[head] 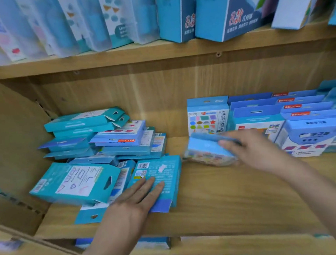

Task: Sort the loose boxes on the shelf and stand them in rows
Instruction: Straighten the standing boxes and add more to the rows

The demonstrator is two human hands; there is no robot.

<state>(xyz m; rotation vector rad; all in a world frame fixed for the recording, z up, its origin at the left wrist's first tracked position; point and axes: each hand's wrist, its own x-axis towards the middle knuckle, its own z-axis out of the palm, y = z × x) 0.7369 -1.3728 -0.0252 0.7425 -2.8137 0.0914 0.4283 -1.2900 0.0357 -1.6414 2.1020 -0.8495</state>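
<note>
Left hand point(133, 203) on box point(163, 168), blurred pack point(203, 151) gripped

Soft, even light lit the shelf board point(239, 192) brightly. A band of shade lay under the upper shelf point(156, 55), along the top edge of the back panel point(139, 93). Motion blur smeared the right hand point(252, 150) and the box point(206, 152) it gripped. Packs point(93, 22) on the upper shelf were out of focus, and shelf lines bowed toward the frame corners.
</note>
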